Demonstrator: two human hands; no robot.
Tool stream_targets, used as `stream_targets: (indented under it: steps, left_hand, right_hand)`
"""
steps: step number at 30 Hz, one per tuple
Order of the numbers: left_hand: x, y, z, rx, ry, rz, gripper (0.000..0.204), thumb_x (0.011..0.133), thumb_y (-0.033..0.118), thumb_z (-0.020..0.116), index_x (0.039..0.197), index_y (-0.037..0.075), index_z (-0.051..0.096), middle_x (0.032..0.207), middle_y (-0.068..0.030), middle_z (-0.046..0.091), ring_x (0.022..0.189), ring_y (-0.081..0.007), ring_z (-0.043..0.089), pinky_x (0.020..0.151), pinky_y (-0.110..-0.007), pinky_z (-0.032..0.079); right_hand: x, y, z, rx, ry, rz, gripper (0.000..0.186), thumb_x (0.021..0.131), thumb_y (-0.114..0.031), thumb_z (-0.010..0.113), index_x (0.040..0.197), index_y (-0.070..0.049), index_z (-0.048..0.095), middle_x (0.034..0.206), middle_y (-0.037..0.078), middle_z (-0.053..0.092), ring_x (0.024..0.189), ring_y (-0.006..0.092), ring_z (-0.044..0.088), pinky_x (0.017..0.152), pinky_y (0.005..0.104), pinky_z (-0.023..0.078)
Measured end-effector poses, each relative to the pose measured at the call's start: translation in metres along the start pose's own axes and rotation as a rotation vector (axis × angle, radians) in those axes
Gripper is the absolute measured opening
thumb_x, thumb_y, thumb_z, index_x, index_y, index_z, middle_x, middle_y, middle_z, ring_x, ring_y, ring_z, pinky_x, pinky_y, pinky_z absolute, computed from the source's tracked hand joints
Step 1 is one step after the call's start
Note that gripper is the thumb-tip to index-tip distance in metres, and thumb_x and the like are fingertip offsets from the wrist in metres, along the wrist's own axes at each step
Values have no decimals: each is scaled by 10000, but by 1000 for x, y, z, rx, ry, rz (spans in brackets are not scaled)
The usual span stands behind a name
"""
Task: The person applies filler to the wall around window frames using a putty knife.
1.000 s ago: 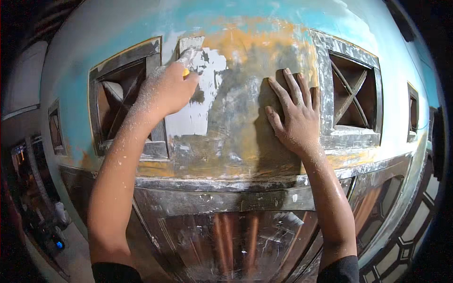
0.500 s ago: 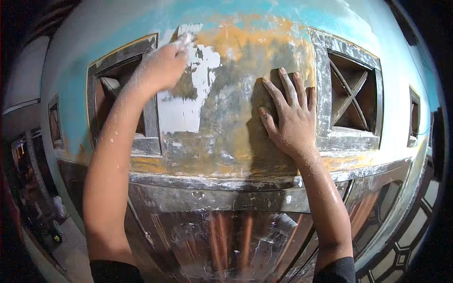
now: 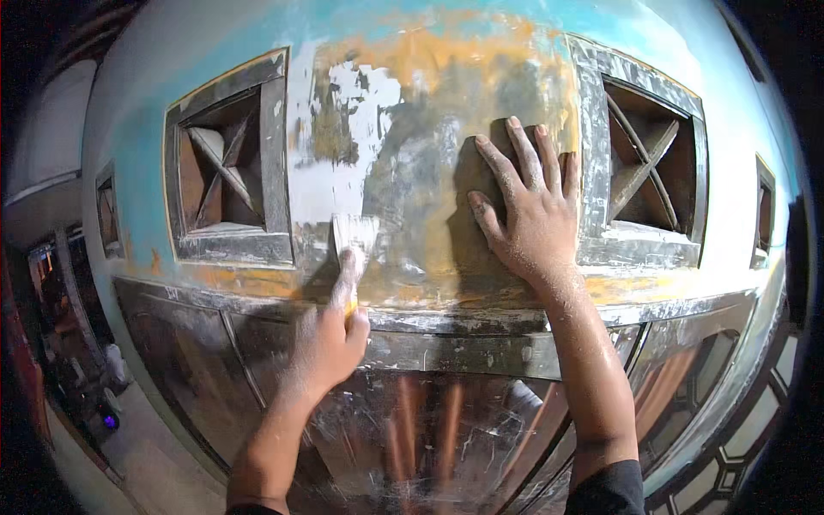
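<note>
In my left hand is a putty knife with a yellow handle, its white-smeared blade pointing up against the wall. The index finger stretches along the tool toward the blade. Just above the blade lies a patch of white filler with ragged edges. My right hand rests with spread fingers on the patchy brown and orange wall, right of the filler, and holds nothing. Pale dust covers both hands and forearms.
Square openings with crossed bars, a left one and a right one, flank the patch in scuffed dark frames. A worn wooden ledge runs below, over dark glossy panels. Turquoise paint surrounds the bare area.
My left hand has swept down with the putty knife, from the top of the white filler to just below it. My right hand has stayed nearly in place on the wall.
</note>
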State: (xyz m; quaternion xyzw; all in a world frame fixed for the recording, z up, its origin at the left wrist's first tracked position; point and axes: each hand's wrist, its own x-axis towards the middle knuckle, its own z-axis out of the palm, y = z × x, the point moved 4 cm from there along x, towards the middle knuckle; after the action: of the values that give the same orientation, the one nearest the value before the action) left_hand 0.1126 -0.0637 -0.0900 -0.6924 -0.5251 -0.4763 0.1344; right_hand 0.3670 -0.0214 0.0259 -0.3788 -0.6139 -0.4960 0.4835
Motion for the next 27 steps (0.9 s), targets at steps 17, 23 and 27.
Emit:
stream_targets:
  steps: [17, 23, 27]
  left_hand:
    - [-36, -21, 32, -311, -12, -151, 685, 986, 64, 492, 1633, 150, 284, 919, -108, 683, 657, -114, 480, 641, -306, 465]
    - [-9, -12, 14, -438, -47, -150, 712, 975, 40, 475, 1644, 150, 255, 764, 6, 486, 651, -100, 385, 610, -288, 414]
    - [-19, -17, 13, -373, -61, -128, 702, 985, 17, 457, 1644, 136, 247, 1010, -35, 630, 681, -81, 385, 633, -273, 414]
  right_hand:
    - [-16, -8, -3, 39, -31, 11, 629, 930, -394, 641, 1528, -295, 473, 1657, 71, 330, 1539, 372, 247, 1240, 613, 139]
    - [-31, -17, 1, 26, -58, 32, 694, 903, -426, 656, 1554, -336, 433, 1659, 65, 331, 1537, 378, 249, 1219, 659, 134]
    - [-44, -22, -2, 13, -113, 71, 698, 898, -419, 663, 1553, -340, 436, 1662, 66, 326, 1536, 381, 249, 1215, 665, 138]
